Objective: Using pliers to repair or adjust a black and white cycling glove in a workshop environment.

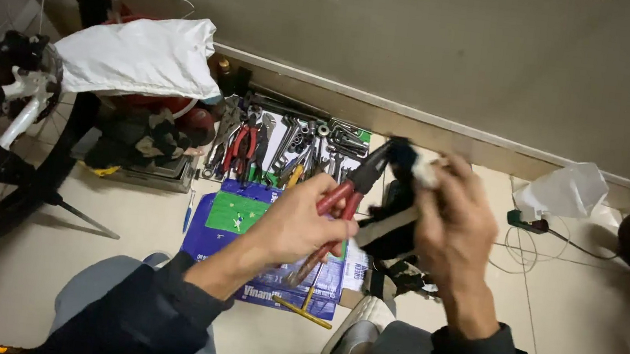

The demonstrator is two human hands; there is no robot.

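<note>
The left hand (301, 227) is closed around the red handles of a pair of pliers (343, 208), whose dark jaws point up and to the right toward a black part (396, 226) with a pale band across it. The right hand (453, 216) grips that black part from the right, fingers curled over its top, where something small and white shows between the fingertips; the hand is blurred, so what that is cannot be told. Both hands hang above the floor (152, 222), near the wall. Below them a blue printed bag (247, 217) lies flat on the floor with a yellow T-handled tool (305, 308) at its near edge. Behind it, along the wall's foot, an open tool tray (295, 147) holds wrenches, spanners and a second pair of red-handled pliers (242, 145), all packed close together. A bicycle wheel (60, 124) stands at the left under a white cloth (143, 55).
</note>
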